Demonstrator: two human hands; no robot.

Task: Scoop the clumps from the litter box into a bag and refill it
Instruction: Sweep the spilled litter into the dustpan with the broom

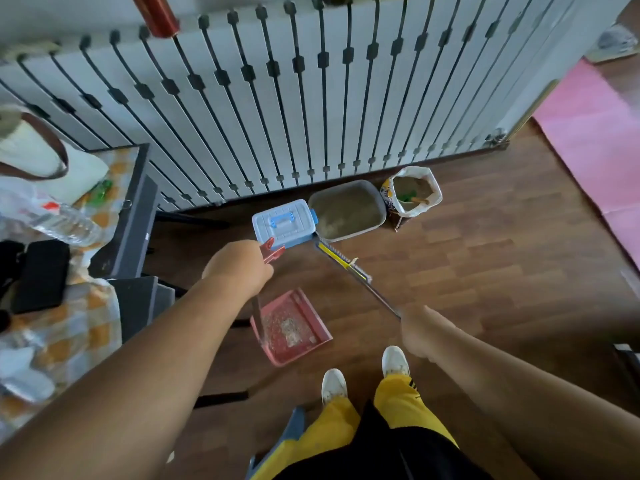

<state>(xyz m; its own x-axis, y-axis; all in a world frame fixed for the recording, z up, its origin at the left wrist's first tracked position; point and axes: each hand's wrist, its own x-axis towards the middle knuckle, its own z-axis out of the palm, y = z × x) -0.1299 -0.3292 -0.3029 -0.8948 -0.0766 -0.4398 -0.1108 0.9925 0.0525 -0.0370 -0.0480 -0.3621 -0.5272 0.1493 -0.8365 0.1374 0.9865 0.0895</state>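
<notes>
A grey litter box (381,211) filled with brownish litter stands on the wood floor against the white radiator. To its right is an open bag (415,190) holding litter, with a green scoop inside. My left hand (239,268) grips the red top of a long handle whose pink dustpan (292,327), carrying litter and a clump, hangs above the floor. My right hand (417,329) grips a long broom stick (349,266) with a yellow band; its far end points at the litter box's near corner.
A pale blue lidded plastic box (284,223) sits left of the litter box. A cluttered table (136,209) with a checked cloth, a water bottle and bags fills the left. A pink mat (595,140) lies at the right. My feet in white shoes (363,374) stand near the dustpan.
</notes>
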